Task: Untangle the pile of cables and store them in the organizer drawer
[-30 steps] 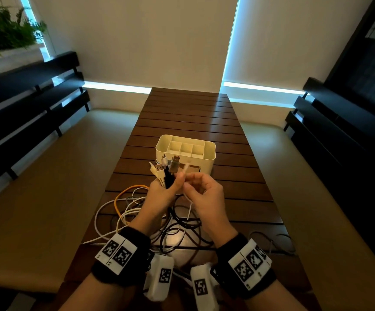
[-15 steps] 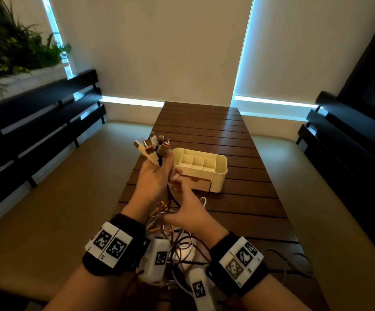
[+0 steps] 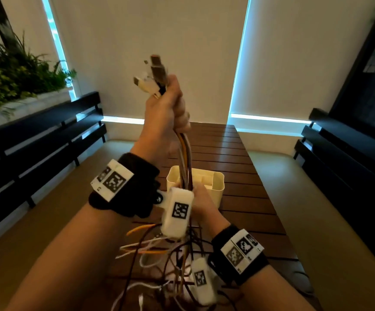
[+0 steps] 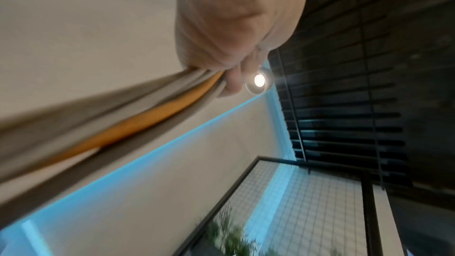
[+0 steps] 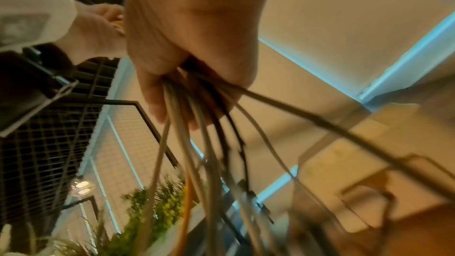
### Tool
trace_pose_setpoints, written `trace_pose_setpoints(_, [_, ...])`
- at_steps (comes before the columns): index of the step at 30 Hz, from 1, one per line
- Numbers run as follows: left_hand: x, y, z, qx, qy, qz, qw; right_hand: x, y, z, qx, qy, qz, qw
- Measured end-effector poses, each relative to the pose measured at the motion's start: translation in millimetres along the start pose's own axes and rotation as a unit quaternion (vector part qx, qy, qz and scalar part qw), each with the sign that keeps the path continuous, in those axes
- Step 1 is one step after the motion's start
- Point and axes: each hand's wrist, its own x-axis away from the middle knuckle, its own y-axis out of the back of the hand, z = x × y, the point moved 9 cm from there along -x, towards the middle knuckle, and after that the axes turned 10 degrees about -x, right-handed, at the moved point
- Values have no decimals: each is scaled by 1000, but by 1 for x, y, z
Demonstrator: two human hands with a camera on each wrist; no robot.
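Note:
My left hand [image 3: 166, 111] is raised high and grips a bundle of cables [image 3: 185, 153], white, orange and dark, just below their plugs [image 3: 152, 75], which stick out above the fist. The bundle hangs taut down to my right hand [image 3: 201, 198], which is closed round the same cables lower down, in front of the cream organizer box [image 3: 218, 182]. The left wrist view shows the cables [image 4: 138, 122] leaving the left hand [image 4: 236, 32]. In the right wrist view several strands [image 5: 204, 143] fan out below the right hand [image 5: 192, 50]. Below it the loose ends [image 3: 159, 254] dangle in a tangle.
The organizer stands mid-way on a slatted wooden table [image 3: 233, 151]. Cushioned benches with dark slatted backs [image 3: 36, 140] run along both sides. A planter with greenery [image 3: 13, 70] sits at the left. Pale blinds [image 3: 150, 30] hang behind the table.
My left hand has lifted the plug ends from table height to well above the organizer, pulling the cables up off the table. My right hand has slid down the bundle.

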Motion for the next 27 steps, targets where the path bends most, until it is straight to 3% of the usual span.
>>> trace_pose_setpoints(5, [-20, 12, -23, 33, -26, -21, 999, 14, 20, -25, 38, -46, 27, 998])
trace_pose_setpoints(8, [-20, 10, -26, 48, -39, 1, 998, 12, 46, -16, 98, -68, 29, 992])
trace_pose_setpoints(10, [-19, 13, -22, 62, -36, 25, 997, 12, 73, 4, 128, -48, 3, 991])
trace_pose_setpoints(14, [-4, 19, 2, 33, -17, 91, 995, 19, 131, 49, 176, 39, -135, 974])
trace_pose_setpoints(17, [4, 37, 14, 116, -1, 34, 993, 27, 137, 71, 237, 92, -136, 958])
trace_pose_setpoints(20, [10, 47, 7, 190, -7, -41, 981, 22, 115, 38, 309, 26, -65, 949])
trace_pose_setpoints(22, [16, 39, 0, 176, -21, -43, 983, 19, 108, 1, 364, -30, -53, 929])
trace_pose_setpoints(27, [13, 39, -9, 140, -34, -61, 988, 24, 115, -51, 431, -91, -35, 897])
